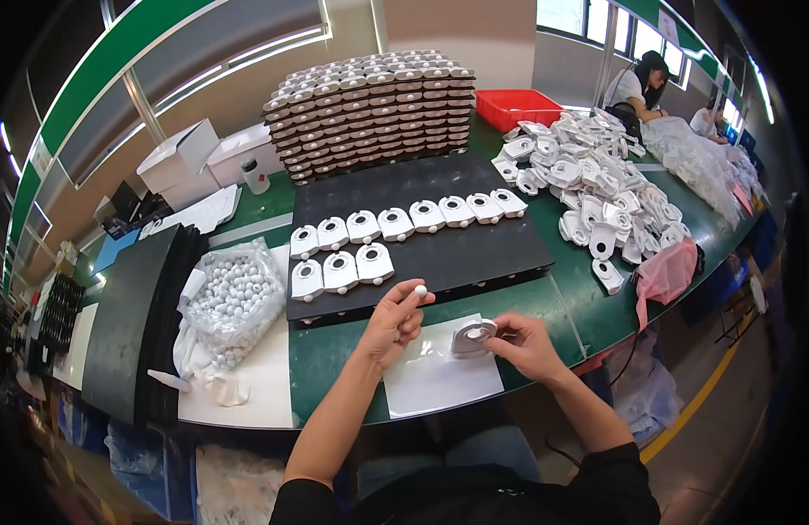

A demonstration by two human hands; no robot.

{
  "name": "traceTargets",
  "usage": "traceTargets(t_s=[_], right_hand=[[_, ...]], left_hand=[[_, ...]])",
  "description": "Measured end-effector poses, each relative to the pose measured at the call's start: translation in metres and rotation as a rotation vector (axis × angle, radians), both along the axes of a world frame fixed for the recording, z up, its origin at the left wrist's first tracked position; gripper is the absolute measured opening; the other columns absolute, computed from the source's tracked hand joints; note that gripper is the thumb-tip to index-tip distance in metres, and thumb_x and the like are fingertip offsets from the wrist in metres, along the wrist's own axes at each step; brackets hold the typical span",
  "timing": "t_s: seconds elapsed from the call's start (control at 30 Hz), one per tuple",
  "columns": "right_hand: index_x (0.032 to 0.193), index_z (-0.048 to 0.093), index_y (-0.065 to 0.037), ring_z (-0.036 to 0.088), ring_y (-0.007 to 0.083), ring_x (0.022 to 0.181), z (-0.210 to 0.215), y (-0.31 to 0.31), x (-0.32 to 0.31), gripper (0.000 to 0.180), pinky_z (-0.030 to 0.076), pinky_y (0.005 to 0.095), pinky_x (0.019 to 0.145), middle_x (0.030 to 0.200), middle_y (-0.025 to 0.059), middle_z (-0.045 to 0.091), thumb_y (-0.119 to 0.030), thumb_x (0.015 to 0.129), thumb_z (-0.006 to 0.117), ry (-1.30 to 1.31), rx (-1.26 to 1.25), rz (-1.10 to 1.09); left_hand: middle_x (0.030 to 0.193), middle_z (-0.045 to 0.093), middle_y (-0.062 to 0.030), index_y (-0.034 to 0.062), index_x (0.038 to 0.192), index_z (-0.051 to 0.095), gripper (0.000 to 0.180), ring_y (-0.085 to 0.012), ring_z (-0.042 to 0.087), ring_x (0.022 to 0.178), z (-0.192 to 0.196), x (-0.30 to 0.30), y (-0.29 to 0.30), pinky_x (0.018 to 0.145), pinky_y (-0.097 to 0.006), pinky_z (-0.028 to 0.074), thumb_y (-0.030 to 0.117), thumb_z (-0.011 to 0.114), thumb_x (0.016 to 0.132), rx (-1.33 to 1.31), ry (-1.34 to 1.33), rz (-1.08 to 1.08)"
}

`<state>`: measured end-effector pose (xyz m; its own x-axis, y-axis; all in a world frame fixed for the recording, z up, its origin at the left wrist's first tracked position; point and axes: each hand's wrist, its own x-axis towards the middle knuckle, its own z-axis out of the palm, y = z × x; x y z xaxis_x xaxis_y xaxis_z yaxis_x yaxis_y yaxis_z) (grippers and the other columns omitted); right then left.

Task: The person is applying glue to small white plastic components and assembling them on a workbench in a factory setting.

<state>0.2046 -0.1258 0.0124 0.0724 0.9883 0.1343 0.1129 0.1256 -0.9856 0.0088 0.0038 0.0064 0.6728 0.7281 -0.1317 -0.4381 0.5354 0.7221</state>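
Observation:
My left hand (394, 322) pinches a small white ball (420, 290) between thumb and fingertips, just in front of the black tray (474, 254). My right hand (527, 343) holds a white plastic housing (472, 337) tilted on a white sheet (439, 376) on the green table. On the black tray lie two rows of the same white housings (404, 223), several in the far row and three in the near row (340, 271).
A clear bag of white balls (234, 302) lies to the left. A loose heap of white housings (597, 184) spreads at the right, with a pink bag (667, 271) and red bin (518, 107). Stacked trays of parts (374, 109) stand behind. Other people sit far right.

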Motion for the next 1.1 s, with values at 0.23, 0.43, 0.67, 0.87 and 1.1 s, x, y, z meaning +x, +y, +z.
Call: traceTargets(t_s=[0.23,0.43,0.67,0.87,1.1], right_hand=[[0.095,0.052,0.0,0.053,0.0065,0.07,-0.031,0.01,-0.027,0.013,0.044,0.0199,0.064,0.081,0.0025,0.057,-0.003,0.083,0.055,0.172,-0.049,0.02],[0.097,0.05,0.0,0.053,0.0077,0.069,-0.028,0.011,-0.038,0.013,0.045,0.0213,0.063,0.081,0.0038,0.056,-0.002,0.084,0.053,-0.05,0.008,-0.004],[0.096,0.05,-0.001,0.05,0.0071,0.065,-0.028,0.01,-0.039,0.012,0.045,0.0212,0.059,0.081,0.004,0.054,-0.002,0.085,0.051,-0.18,0.069,-0.055],[0.095,0.053,-0.002,0.052,0.0197,0.065,-0.024,0.008,-0.043,0.016,0.043,0.0286,0.057,0.079,0.0097,0.054,0.0,0.079,0.055,-0.376,0.205,-0.102],[0.094,0.052,-0.002,0.055,0.0214,0.073,-0.025,0.009,-0.044,0.018,0.044,0.03,0.062,0.08,0.0099,0.056,0.003,0.078,0.054,-0.429,0.289,-0.034]], left_hand=[[0.091,0.058,-0.0052,0.0103,0.109,0.053,0.025,-0.0032,0.034,0.049,-0.001,-0.002,0.001,0.04,-0.016,0.024,0.013,0.057,0.085,-0.023,-0.045,0.019],[0.091,0.058,-0.0049,0.0106,0.109,0.055,0.025,-0.0034,0.034,0.049,-0.003,-0.003,0.001,0.04,-0.016,0.024,0.012,0.058,0.084,-0.025,-0.06,0.027],[0.091,0.058,-0.0048,0.0103,0.109,0.054,0.027,-0.0033,0.033,0.049,0.002,-0.002,-0.001,0.04,-0.017,0.024,0.009,0.059,0.082,-0.012,-0.069,0.021],[0.093,0.057,-0.0039,0.0095,0.104,0.054,0.023,-0.0035,0.032,0.049,-0.008,-0.004,0.003,0.041,-0.016,0.024,0.007,0.058,0.082,0.038,-0.08,-0.005],[0.088,0.059,-0.0013,0.0051,0.104,0.054,0.024,-0.0033,0.033,0.048,0.003,0.0,-0.002,0.041,-0.017,0.025,0.005,0.059,0.08,0.046,0.004,0.026]])
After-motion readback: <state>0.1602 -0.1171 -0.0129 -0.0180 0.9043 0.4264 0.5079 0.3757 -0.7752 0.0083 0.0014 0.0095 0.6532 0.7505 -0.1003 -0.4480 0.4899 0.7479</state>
